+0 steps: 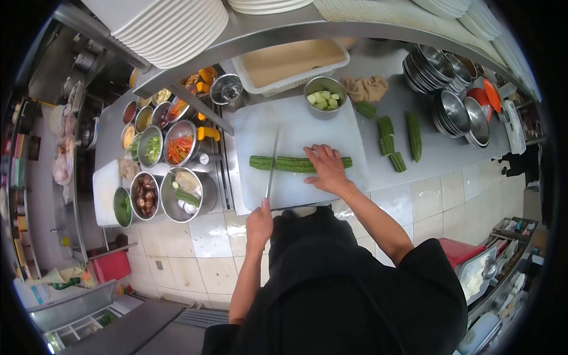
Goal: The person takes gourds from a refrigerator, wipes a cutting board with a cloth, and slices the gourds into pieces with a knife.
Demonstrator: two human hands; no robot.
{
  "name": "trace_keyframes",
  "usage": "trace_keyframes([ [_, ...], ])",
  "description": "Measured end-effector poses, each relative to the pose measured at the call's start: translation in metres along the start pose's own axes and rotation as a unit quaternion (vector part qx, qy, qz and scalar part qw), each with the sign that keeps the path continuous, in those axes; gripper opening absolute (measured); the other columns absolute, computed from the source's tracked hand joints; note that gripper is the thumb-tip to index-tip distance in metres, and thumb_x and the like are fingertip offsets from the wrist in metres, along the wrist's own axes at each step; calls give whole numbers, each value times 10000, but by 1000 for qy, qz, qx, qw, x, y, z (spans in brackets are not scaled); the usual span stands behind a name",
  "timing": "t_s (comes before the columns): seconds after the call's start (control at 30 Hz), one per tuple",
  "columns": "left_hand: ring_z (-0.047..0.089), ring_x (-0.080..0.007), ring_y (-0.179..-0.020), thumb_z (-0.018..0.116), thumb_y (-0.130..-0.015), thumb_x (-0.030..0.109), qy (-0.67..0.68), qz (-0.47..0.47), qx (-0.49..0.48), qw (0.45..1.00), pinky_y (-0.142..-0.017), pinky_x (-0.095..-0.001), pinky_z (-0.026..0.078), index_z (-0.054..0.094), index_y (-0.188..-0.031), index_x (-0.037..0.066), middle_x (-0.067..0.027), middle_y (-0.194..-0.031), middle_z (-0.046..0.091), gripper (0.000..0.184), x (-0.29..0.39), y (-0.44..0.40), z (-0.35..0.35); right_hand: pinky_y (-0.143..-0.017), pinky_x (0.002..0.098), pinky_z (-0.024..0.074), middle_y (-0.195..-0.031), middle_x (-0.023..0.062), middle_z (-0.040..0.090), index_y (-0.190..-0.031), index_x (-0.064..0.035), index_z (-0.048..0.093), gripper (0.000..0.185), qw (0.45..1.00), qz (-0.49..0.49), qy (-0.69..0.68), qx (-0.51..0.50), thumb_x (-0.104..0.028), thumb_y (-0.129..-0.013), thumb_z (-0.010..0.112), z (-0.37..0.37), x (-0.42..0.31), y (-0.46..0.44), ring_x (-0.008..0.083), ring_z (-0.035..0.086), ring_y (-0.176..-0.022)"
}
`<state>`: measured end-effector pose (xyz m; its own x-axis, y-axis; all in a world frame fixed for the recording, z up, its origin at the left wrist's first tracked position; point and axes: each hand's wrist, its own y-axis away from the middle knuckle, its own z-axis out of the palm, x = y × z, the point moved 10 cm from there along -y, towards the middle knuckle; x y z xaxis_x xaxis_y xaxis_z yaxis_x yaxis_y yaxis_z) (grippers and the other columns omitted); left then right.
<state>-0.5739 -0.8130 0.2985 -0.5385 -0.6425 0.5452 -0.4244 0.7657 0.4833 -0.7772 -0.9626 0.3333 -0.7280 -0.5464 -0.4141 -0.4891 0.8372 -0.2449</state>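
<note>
A kitchen knife point(273, 160) is gripped by its handle in my left hand point(259, 225), closed at the near edge of the white cutting board point(302, 121). Its blade lies across a long green ridged gourd point(290, 164), toward the gourd's left end; whether it has cut in is unclear. My right hand point(327, 169) holds the gourd down near its right end, fingers bent over it. A metal bowl point(326, 89) of pale green chunks stands at the board's back right. Right of the board lie several gourd pieces point(386, 145) and a longer gourd point(413, 136).
Metal bowls of cut vegetables point(180, 143) and one of mushrooms point(145, 195) stand at left. Behind the board are a white plastic tub point(290, 62) and a brown cloth point(365, 89). Stacked metal bowls point(452, 112) stand right. A shelf point(266, 26) with stacked plates overhangs the back.
</note>
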Motion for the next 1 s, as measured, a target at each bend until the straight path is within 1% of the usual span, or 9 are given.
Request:
trace_keyframes([
  [0.07, 581, -553, -995, 301, -1050, 493, 10, -8, -3, 1000, -889, -568, 439, 674, -978, -90, -373, -977, 635, 696, 0, 10, 2, -903, 423, 384, -1115, 48, 580, -1256, -93, 597, 536, 995, 24, 3, -92, -282, -782, 763, 15, 24, 12, 234, 518, -1082],
  [0.2, 581, -555, -975, 298, -1050, 500, -11, -11, -31, 999, -863, -571, 440, 662, -951, -85, -371, -960, 635, 696, 17, 39, -2, -874, 414, 383, -1076, 57, 576, -1190, -74, 609, 460, 997, 37, -37, -51, -257, -793, 752, 21, 19, 9, 245, 529, -1050],
  [0.33, 582, -557, -953, 303, -1047, 504, -30, -2, -28, 999, -846, -584, 434, 648, -915, -84, -370, -936, 634, 694, 20, 53, -4, -860, 405, 384, -1058, 59, 575, -1156, -66, 612, 428, 997, 29, -57, -53, -247, -793, 749, 28, 10, -1, 242, 534, -1038],
  [0.53, 581, -554, -987, 310, -1043, 506, -93, -36, -51, 994, -877, -581, 441, 656, -942, -90, -383, -960, 626, 696, 8, 62, -17, -857, 392, 384, -1051, 51, 579, -1156, -64, 613, 432, 996, 1, -69, -63, -248, -791, 751, 31, 11, -7, 231, 537, -1036],
  [0.67, 583, -548, -1009, 313, -1042, 502, -100, -5, -60, 993, -888, -578, 445, 661, -945, -102, -395, -967, 621, 705, 1, 38, 6, -869, 392, 389, -1072, 44, 587, -1189, -66, 611, 476, 994, -6, -69, -82, -258, -781, 762, 34, 10, -4, 227, 539, -1047],
  [0.8, 584, -542, -1019, 311, -1044, 498, -76, 17, -52, 996, -896, -572, 444, 663, -943, -108, -400, -967, 619, 708, 29, -10, 27, -902, 406, 402, -1131, 47, 596, -1258, -74, 594, 566, 991, 8, -83, -105, -267, -760, 782, 37, 15, -5, 244, 532, -1082],
  [0.87, 584, -540, -1020, 309, -1046, 497, -65, 14, -48, 997, -899, -568, 444, 664, -942, -108, -401, -961, 619, 709, 31, -12, 25, -920, 418, 406, -1145, 58, 598, -1267, -78, 595, 577, 997, 10, -73, -38, -264, -755, 786, 16, 19, 0, 259, 526, -1092],
  [0.93, 585, -538, -1018, 305, -1048, 496, -68, 10, -35, 997, -900, -565, 443, 664, -941, -107, -401, -952, 620, 710, 28, -8, 18, -934, 427, 406, -1144, 70, 598, -1260, -78, 606, 561, 998, 22, -66, -12, -257, -759, 783, -2, 25, 2, 271, 521, -1097],
  [1.0, 585, -537, -1011, 308, -1048, 495, -49, -7, -23, 999, -894, -565, 441, 667, -955, -97, -389, -946, 626, 699, 23, 6, 12, -943, 434, 402, -1127, 82, 598, -1235, -71, 625, 518, 996, 49, -60, -34, -245, -771, 773, -11, 39, 15, 281, 515, -1094],
])
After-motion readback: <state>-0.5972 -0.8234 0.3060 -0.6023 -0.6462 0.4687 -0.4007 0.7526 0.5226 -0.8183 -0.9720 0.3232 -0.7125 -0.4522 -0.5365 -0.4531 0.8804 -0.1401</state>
